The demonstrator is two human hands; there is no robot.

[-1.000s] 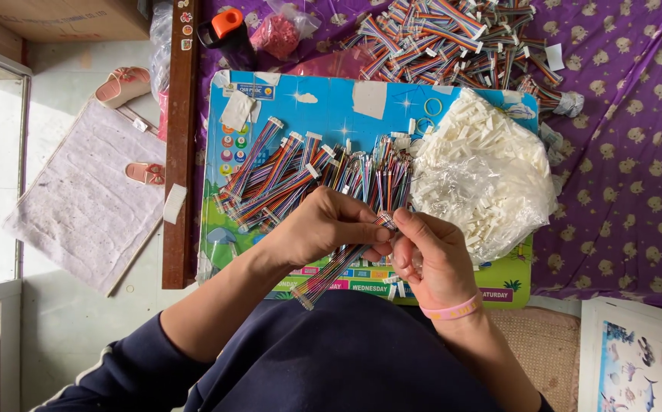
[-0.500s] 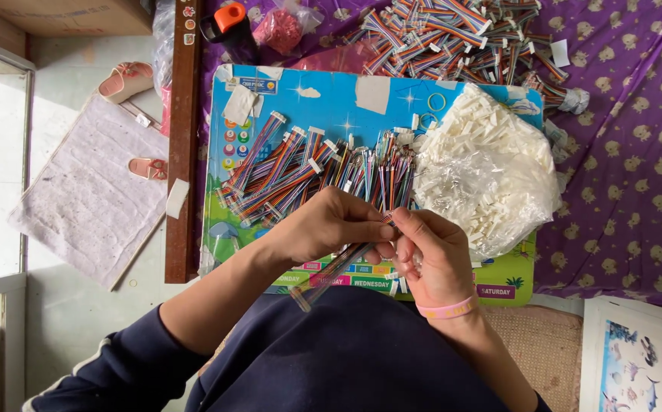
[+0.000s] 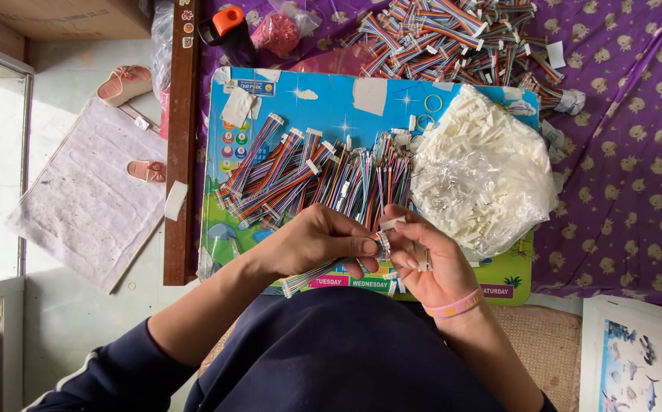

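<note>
We held a thin multicoloured ribbon cable (image 3: 323, 271) in our left hand (image 3: 319, 243), the fingers closed around it near its upper end, while the rest of the cable ran down and to the left over the edge of the blue printed children's board (image 3: 331, 107). Our right hand (image 3: 422, 255) pinched a small white plastic connector housing (image 3: 390, 223) between thumb and fingertips, just touching the cable's tip. Both hands met above the near edge of the board, in front of the row of finished rainbow cables (image 3: 308, 175).

To do this step well, in our judgement, the cable end should be kept flat and straight, the housing turned to the correct side, and the push given gently along the cable, not at an angle.

The clear plastic bag of white housings (image 3: 483, 172) lay at the right, touching the row. A second heap of coloured cables (image 3: 453, 38) lay farther away on the purple patterned cloth (image 3: 636, 152).

The contacts at the tip were too small to see, and our fingers hid whether the housing was already seated. A small metal piece in the right palm we could not identify.
</note>
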